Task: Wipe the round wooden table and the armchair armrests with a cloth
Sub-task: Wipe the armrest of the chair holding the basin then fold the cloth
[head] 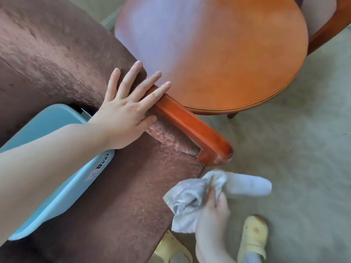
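The round wooden table [237,59] fills the upper middle of the view, its top bare and glossy. A brown plush armchair [47,59] takes up the left side, and its orange wooden armrest [191,126] runs diagonally beside the table's near edge. My left hand [129,109] lies flat with straight, spread fingers on the upper end of that armrest and the chair's upholstery. Lower right, my right hand [212,219] grips a crumpled grey-white cloth [190,200], held in the air below the armrest's front end and apart from it.
A light blue plastic item [57,168] with a bear label lies on the armchair seat under my left forearm. A second wooden chair [326,29] stands behind the table at top right. Pale carpet [294,149] covers the floor; my feet in yellow slippers [252,236] are at the bottom.
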A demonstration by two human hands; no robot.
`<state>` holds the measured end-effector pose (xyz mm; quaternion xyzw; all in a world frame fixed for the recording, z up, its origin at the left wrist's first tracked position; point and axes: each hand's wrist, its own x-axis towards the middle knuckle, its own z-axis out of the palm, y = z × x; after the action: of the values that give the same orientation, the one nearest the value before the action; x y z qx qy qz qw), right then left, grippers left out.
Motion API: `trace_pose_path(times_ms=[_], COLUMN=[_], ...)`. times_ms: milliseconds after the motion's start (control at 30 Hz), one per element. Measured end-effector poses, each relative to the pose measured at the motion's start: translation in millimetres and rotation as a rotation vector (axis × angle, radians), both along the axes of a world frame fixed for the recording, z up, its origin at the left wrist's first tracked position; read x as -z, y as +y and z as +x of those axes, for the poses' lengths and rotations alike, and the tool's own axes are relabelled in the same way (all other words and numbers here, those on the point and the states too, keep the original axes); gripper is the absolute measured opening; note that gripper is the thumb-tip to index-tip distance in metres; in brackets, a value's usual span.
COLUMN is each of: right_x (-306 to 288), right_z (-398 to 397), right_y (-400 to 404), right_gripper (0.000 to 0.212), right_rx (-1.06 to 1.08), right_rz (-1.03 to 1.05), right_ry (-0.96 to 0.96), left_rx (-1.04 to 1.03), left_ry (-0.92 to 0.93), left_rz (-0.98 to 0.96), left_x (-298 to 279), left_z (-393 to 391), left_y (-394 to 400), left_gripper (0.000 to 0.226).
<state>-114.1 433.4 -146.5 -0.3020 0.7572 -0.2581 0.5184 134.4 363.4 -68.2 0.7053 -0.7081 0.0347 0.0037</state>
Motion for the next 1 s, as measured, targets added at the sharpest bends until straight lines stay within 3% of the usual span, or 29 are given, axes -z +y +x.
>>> trace_pose_path(times_ms=[100,200,300,433,500,567,700,767,833,900,1000], right_x=[19,43,57,95,106,108,87,74,58,42,47], right_z=[34,83,115,80,70,74,62,55,55,52,50], right_y=[1,-25,-29,-39,-46,-52,-68,-58,-39,-33,-57], right_gripper=[0.029,0.037,0.033,0.043,0.072,0.087,0.057,0.050,0.038,0.024,0.039], right_rx=[-0.010,-0.231,-0.596,-0.921,-0.984,-0.990,-1.233,-1.339,-1.436,-1.411,-1.065], right_rz=[0.038,-0.104,-0.410,-0.769,-0.647,-0.521,-0.410,-0.308,-0.230,-0.336,-0.712], right_ry=[0.061,0.251,0.325,0.654,0.724,0.727,0.984,0.957,0.778,0.618,0.725], left_rx=[-0.116,-0.197,-0.285,-0.379,-0.385,-0.378,-0.412,-0.411,-0.402,-0.406,-0.484], left_ry=[0.084,0.207,0.269,0.313,0.314,0.302,0.330,0.325,0.326,0.320,0.335], left_rz=[-0.109,-0.098,0.052,0.221,0.264,0.290,0.291,0.283,0.313,0.394,0.570], left_x=[18,51,88,121,130,133,129,126,125,130,137], left_z=[-23,-50,-60,-61,-59,-59,-59,-60,-63,-66,-70], left_y=[15,46,87,139,154,160,152,141,132,127,133], left_gripper=[0.079,0.090,0.081,0.077,0.074,0.071,0.069,0.068,0.065,0.062,0.061])
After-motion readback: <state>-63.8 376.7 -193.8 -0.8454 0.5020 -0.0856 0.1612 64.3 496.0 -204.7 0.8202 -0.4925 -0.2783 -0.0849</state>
